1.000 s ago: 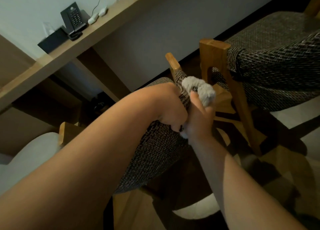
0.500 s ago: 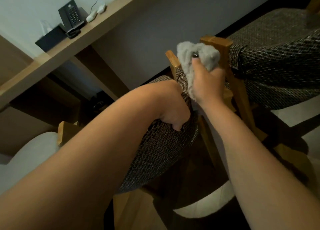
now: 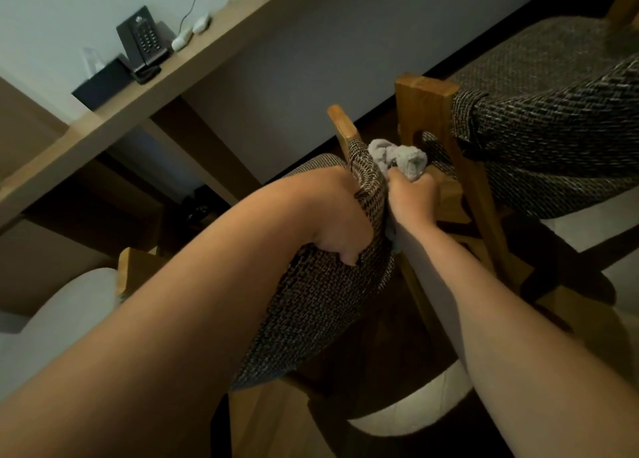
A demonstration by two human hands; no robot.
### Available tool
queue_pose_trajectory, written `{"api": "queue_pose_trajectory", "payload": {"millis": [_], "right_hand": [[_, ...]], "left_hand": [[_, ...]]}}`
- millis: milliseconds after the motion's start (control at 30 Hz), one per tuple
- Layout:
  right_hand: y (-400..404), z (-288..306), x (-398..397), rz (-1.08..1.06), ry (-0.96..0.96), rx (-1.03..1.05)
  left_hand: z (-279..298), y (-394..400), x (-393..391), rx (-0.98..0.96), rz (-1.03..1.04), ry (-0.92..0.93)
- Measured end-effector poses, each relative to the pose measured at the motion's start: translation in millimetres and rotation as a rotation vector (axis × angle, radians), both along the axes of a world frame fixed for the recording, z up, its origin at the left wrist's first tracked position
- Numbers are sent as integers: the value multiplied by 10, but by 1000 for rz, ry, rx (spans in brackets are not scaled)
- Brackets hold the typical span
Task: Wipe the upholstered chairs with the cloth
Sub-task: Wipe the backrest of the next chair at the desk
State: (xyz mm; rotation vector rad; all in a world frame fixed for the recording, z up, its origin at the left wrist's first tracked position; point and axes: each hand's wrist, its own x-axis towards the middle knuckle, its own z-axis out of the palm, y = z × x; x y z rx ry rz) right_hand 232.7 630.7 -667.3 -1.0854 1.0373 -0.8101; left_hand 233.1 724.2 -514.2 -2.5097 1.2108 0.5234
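Cloth (image 3: 401,162), grey and bunched into a wad, sits in the grip of the right hand (image 3: 411,196), whose fingers are curled shut around it; the wad bulges out above the knuckles and a loose tail of it hangs below the wrist. It presses against the outer face of the upholstered backrest (image 3: 332,284) of the near chair, close to the backrest's top end. On the other side of that same fabric panel, the left hand (image 3: 337,222) has its own grip closed over the edge of the backrest, fingers wrapped tight into the dark woven cloth of the upholstery, thumb tip showing just under the fold. The two hands lie just beside each other with only the thickness of the backrest between them. Above the grip, a wooden post (image 3: 342,125) of the near chair's frame sticks out past the fabric. Just beyond the wad, to the right, stands the second chair (image 3: 553,139), with a broad wooden upright and the same dark tweed on its seat and back; whether the wad touches that upright cannot be told. Well apart from the hands, up and to the left, a long wooden surface (image 3: 103,125) carries a black telephone (image 3: 143,39), a black box (image 3: 100,84) and two small white objects (image 3: 192,32).
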Motion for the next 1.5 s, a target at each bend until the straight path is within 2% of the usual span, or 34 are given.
{"api": "queue_pose_trajectory", "payload": {"millis": [133, 267, 367, 533, 600, 700, 800, 867, 967, 1033, 1133, 1233, 1300, 1433, 1500], "right_hand": [[313, 103, -166, -83, -62, 53], [622, 185, -378, -73, -139, -71], [784, 195, -556, -28, -229, -14], [777, 145, -551, 48, -194, -7], [618, 144, -437, 90, -196, 33], [392, 118, -299, 100, -160, 50], [439, 156, -316, 29, -193, 117], [663, 209, -394, -23, -263, 46], [1062, 267, -512, -67, -360, -176], [1063, 266, -496, -72, -411, -233], [729, 169, -349, -76, -338, -197], [363, -30, -184, -41, -168, -3], [346, -61, -147, -35, -137, 72], [841, 122, -305, -166, -259, -223], [1119, 213, -401, -166, -377, -273]], "left_hand": [[52, -39, -55, 133, 38, -32], [102, 30, -85, -26, 79, -8], [164, 161, -69, -206, 86, 50], [306, 784, -92, -260, 49, 119], [337, 963, -160, -305, -46, 43], [276, 963, -171, -347, -190, -165], [235, 942, -167, -383, -227, -222], [226, 956, -155, -402, -219, -203], [215, 955, -139, -442, -203, -184], [208, 958, -144, -466, -192, -173], [203, 962, -136, -486, -189, -171], [202, 961, -116, -499, -196, -175], [198, 958, -109, -504, -198, -170], [193, 963, -82, -520, -176, -152], [182, 970, -66, -545, -170, -160]]}}
